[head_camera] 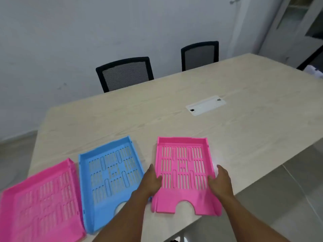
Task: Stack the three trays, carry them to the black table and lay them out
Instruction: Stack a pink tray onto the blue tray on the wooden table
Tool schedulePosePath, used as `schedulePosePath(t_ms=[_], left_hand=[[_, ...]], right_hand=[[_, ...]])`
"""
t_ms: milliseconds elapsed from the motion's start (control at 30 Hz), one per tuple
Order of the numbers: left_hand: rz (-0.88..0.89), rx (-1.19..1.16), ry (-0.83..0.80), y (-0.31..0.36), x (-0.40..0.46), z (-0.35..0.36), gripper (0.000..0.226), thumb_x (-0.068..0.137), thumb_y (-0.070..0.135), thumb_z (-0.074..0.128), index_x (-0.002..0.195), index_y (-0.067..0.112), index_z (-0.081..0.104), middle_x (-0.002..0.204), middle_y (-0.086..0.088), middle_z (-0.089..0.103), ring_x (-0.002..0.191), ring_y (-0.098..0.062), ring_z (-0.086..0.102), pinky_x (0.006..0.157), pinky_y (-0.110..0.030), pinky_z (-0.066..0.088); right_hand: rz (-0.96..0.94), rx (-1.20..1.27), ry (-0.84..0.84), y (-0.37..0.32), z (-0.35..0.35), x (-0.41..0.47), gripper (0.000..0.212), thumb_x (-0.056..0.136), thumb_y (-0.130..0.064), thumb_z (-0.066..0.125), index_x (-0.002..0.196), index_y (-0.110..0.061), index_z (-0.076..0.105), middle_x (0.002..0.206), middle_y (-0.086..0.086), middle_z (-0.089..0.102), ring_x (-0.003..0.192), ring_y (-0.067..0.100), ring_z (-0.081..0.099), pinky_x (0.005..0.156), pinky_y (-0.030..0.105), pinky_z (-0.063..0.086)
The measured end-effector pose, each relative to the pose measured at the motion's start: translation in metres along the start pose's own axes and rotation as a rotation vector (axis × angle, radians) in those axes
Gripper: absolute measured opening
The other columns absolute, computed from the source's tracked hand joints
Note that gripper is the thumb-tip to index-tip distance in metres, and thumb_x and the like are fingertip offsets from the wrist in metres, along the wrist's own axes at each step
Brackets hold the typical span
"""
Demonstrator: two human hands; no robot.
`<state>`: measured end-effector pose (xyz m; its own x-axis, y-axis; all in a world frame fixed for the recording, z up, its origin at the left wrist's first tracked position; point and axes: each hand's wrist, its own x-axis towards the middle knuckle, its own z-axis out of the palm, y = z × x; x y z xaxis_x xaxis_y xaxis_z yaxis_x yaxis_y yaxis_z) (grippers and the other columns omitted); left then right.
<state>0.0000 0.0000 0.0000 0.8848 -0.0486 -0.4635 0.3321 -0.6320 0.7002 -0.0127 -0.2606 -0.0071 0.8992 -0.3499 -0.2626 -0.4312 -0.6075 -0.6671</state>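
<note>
Nearest the camera, two bare forearms reach forward over the near edge of the tabletop (174, 105), a pale wood-grain top. Both hands are on the right-hand pink tray (183, 172). The left hand (153, 180) is pressed to its left wall, thumb hooked over the rim, and the right hand (221, 182) mirrors it on the right wall. The fingers of both are curled around the walls in a grip, though whether the tray has left the wood cannot be told.

That tray sits by the near edge, its long axis running away from the person, the notched open end toward them and slightly overhanging the edge. The hands hold it about midway along its length, so it should balance level when raised.

The blue tray (111, 172) lies just to its left, close beside the left hand, turned a little so its far end leans right. The second pink tray (42, 198) lies just beyond that at the near left corner, its wall close to the blue one's.

My guess is that stacking is just starting, with none nested yet. The coming move turns on a short sideways carry to the left, with a slight twist to match the blue tray's tilt. The left hand leads, being nearer.

No black table is in view; two black chairs (125, 74) stand at the far edge.
</note>
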Motion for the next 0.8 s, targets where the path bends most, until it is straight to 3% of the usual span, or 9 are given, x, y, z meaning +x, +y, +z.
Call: schedulePosePath(t_ms=[100,167,233,400,467,633,733,800], left_hand=[[-0.09,-0.062,0.007,0.001,0.001,0.01,0.064,0.1,0.022,0.048,0.155,0.008,0.019,0.155,-0.018,0.039,0.139,-0.035,0.042,0.115,-0.048,0.037],[-0.103,-0.089,0.026,0.002,0.002,0.015,0.057,0.099,0.02,0.049,0.151,0.008,0.027,0.15,-0.018,0.045,0.136,-0.035,0.046,0.112,-0.05,0.04],[-0.141,-0.115,0.065,0.003,0.003,0.019,0.055,0.098,0.018,0.05,0.149,0.007,0.03,0.148,-0.018,0.046,0.134,-0.035,0.047,0.11,-0.05,0.041],[-0.174,-0.117,0.059,0.0,0.006,0.021,0.042,0.094,0.016,0.056,0.135,0.006,0.051,0.13,-0.021,0.05,0.11,-0.035,0.061,0.1,-0.047,0.051],[-0.143,-0.146,0.038,0.0,0.003,0.022,0.041,0.094,0.011,0.053,0.135,0.009,0.051,0.127,-0.018,0.055,0.108,-0.032,0.063,0.098,-0.047,0.053],[-0.042,-0.289,0.039,0.003,-0.003,0.022,0.045,0.098,0.009,0.051,0.141,0.023,0.051,0.124,-0.003,0.068,0.112,-0.022,0.066,0.101,-0.047,0.052],[-0.004,-0.415,0.076,0.013,-0.003,0.017,0.043,0.099,0.016,0.053,0.138,0.034,0.053,0.114,0.007,0.072,0.1,-0.014,0.072,0.092,-0.045,0.058],[0.018,-0.469,0.099,0.02,-0.003,0.013,0.043,0.1,0.019,0.053,0.139,0.035,0.052,0.117,0.006,0.071,0.103,-0.016,0.071,0.093,-0.046,0.057]], right_hand=[[0.108,0.123,-0.05,0.011,0.004,-0.004,0.052,0.096,-0.01,0.056,0.145,-0.003,0.042,0.145,0.02,0.05,0.129,0.038,0.051,0.108,0.047,0.042],[0.101,0.165,-0.064,0.013,0.008,-0.007,0.03,0.096,-0.007,0.05,0.125,-0.008,0.058,0.121,0.017,0.066,0.101,0.032,0.064,0.093,0.048,0.054],[0.105,0.181,-0.019,0.012,0.011,-0.007,0.023,0.096,-0.004,0.046,0.112,-0.011,0.06,0.102,0.014,0.069,0.085,0.027,0.064,0.082,0.044,0.057],[0.144,0.201,0.03,0.015,0.013,-0.007,0.044,0.095,-0.001,0.045,0.135,-0.015,0.056,0.108,0.009,0.067,0.093,0.029,0.064,0.09,0.045,0.055],[0.151,0.182,0.055,0.017,0.012,-0.007,0.046,0.095,0.001,0.043,0.135,-0.016,0.058,0.105,0.007,0.068,0.088,0.026,0.063,0.088,0.043,0.056],[0.169,0.133,0.126,0.013,0.002,0.002,0.034,0.091,0.003,0.042,0.103,-0.012,0.07,0.086,0.009,0.072,0.063,0.016,0.06,0.056,0.021,0.044],[0.154,0.125,0.157,0.005,-0.008,0.006,0.033,0.089,0.003,0.043,0.092,-0.012,0.071,0.076,0.008,0.07,0.06,0.017,0.059,0.054,0.023,0.044],[0.142,0.138,0.181,0.0,-0.013,0.008,0.033,0.087,0.002,0.043,0.091,-0.013,0.073,0.073,0.005,0.07,0.06,0.018,0.061,0.054,0.025,0.047]])
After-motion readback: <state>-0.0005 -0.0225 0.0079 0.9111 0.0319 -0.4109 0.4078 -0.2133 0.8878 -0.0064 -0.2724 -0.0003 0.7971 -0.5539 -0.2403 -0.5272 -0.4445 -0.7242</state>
